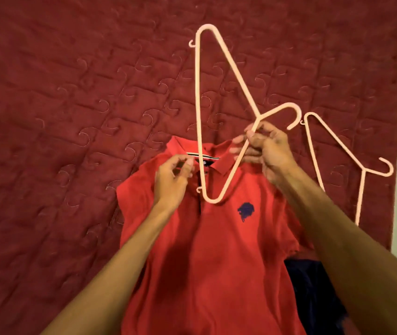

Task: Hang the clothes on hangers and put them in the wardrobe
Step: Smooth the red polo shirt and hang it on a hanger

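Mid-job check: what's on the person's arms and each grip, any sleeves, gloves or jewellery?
Nothing worn shows. The left grip and right grip are bare hands, with no gloves, rings or tape visible. The left forearm and right forearm are bare down to the frame edge: no sleeve, cuff, watch or bracelet in view.

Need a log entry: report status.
Right hand grips pale pink plastic hanger. Left hand pinches collar of red polo shirt. Hanger not yet inside. Nothing blocking.
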